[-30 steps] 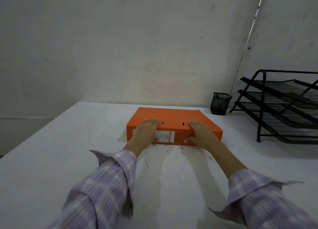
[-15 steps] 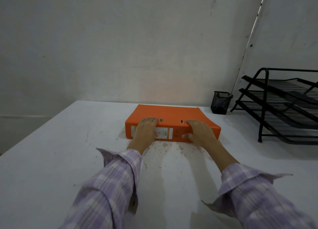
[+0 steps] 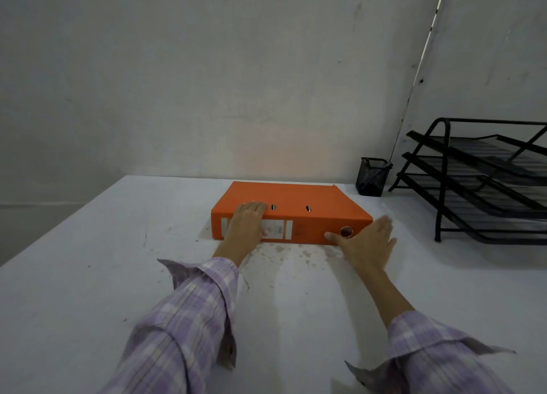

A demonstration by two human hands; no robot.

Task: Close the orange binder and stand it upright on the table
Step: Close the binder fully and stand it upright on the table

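The orange binder (image 3: pixel 299 204) lies flat and closed on the white table (image 3: pixel 88 275), its labelled spine facing me. My left hand (image 3: pixel 247 225) rests over the left part of the spine, fingers curled onto the top cover and thumb on the label. My right hand (image 3: pixel 365 241) is off the binder's right near corner, fingers spread and blurred, with only the thumb tip near the spine's metal finger ring (image 3: pixel 346 231).
A black mesh pen cup (image 3: pixel 371 176) stands at the back near the wall. A black three-tier wire tray rack (image 3: pixel 485 180) occupies the right side of the table. Specks and stains mark the tabletop in front of the binder.
My right hand has slid off the top of the binder to its right near corner and opened. The finger ring on the spine is uncovered. My left hand stays on the spine.
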